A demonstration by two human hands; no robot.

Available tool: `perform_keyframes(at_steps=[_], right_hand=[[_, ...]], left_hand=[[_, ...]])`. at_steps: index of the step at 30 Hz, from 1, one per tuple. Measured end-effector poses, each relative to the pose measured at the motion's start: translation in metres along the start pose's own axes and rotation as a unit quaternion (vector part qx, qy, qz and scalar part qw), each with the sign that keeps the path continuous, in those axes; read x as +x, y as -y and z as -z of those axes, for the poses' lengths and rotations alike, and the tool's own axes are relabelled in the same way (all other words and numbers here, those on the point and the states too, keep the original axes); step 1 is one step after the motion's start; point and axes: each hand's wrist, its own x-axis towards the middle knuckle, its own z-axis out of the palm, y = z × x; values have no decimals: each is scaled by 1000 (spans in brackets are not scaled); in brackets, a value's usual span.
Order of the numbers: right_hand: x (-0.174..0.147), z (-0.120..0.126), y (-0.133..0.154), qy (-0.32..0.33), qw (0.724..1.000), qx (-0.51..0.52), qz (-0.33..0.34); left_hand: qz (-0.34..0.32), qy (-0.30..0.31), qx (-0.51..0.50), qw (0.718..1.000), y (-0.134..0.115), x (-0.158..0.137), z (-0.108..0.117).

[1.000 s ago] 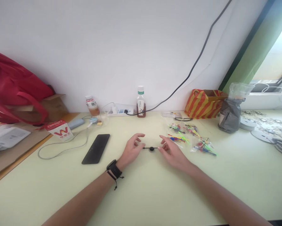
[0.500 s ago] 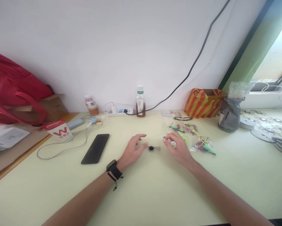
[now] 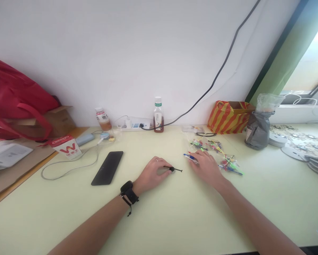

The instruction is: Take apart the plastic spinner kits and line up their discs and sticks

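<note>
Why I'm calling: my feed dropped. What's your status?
Left hand pinches black pointer. Right hand at blue piece, grip unclear. Plastic packets close beside right hand.

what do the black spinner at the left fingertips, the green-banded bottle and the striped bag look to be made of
Black spinner: probably plastic, dark and even in colour; painted metal is possible.
Green-banded bottle: likely smooth clear plastic, since it looks see-through, dark inside; glass can't be ruled out.
Striped bag: perhaps paper or woven plastic; it looks creased and fairly matte.
</note>
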Motion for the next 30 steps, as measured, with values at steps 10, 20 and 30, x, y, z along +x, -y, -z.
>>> perform_keyframes(at_steps=[10, 20, 30], right_hand=[[-1, 17, 37, 127, 959, 232, 105], [-6, 18, 44, 184, 945, 262, 70], [-8, 14, 56, 182, 917, 341, 99]], left_hand=[[-48, 21, 0, 999, -12, -4, 6], [-40, 39, 44, 997, -7, -3, 2], [-22, 58, -38, 997, -10, -2, 4]])
